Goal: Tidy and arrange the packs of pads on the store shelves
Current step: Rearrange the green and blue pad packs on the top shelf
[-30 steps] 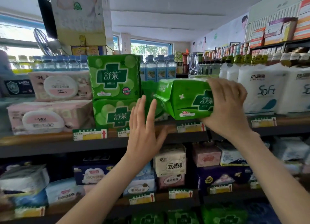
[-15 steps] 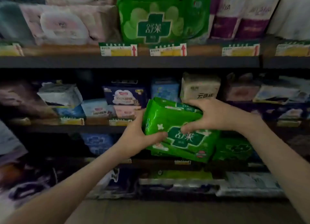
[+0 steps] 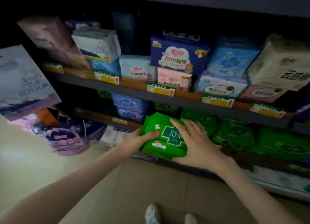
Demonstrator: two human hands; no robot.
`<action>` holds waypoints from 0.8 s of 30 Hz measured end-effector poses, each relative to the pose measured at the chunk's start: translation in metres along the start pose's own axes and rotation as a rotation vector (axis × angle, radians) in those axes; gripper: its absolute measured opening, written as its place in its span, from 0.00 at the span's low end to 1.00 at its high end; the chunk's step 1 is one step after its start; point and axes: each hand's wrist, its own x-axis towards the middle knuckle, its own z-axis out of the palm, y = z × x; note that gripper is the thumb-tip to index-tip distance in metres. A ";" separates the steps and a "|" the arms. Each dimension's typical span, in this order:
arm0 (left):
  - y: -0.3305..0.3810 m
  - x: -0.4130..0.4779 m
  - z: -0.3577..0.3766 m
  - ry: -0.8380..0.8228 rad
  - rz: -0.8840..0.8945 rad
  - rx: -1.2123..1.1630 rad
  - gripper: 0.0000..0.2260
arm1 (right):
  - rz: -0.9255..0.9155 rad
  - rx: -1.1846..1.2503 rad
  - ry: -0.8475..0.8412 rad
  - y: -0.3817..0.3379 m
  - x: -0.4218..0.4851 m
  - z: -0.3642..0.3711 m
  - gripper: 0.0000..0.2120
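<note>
Pair of pale shoes (image 3: 151, 213), 6 o'clock, toes on beige tiled floor (image 3: 117, 181). Two bare forearms rising from 7 and 5 o'clock to the frame centre. Left hand (image 3: 140, 139): clamped on the left edge of one green pack (image 3: 163, 136), thumb across its front, fingers hidden behind. Right hand (image 3: 196, 143): spread flat, fingers straight, pressing the right half of the same pack's face. Green pack: tilted, at the front lip of the lower shelf (image 3: 107, 117), just left of centre. Darker green packs (image 3: 234, 134): in a row on that shelf, toward 3 o'clock, touching one another. Purple pack (image 3: 67, 138): 9 o'clock, low, blurred. Blue packs (image 3: 130, 106): stacked, 11 o'clock of the held pack. Upper shelf (image 3: 134, 91): yellow price tags (image 3: 160, 89) along its edge; navy pack (image 3: 177, 54) atop pink pack (image 3: 173, 80) at 12 o'clock; cream pack (image 3: 281, 66) at 2 o'clock.
</note>
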 end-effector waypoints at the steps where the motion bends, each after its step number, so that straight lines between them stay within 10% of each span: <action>1: -0.007 0.004 -0.007 -0.006 -0.013 0.018 0.26 | 0.010 0.026 -0.015 0.000 0.005 0.015 0.54; 13: -0.106 0.034 0.000 -0.019 0.315 1.005 0.53 | -0.016 0.161 0.196 0.050 0.011 0.127 0.49; 21: -0.125 0.084 0.039 0.286 1.008 1.408 0.42 | -0.040 0.063 0.373 0.104 0.009 0.146 0.42; 24: -0.128 0.102 0.048 0.274 1.018 1.629 0.46 | -0.075 -0.014 0.379 0.115 0.012 0.152 0.43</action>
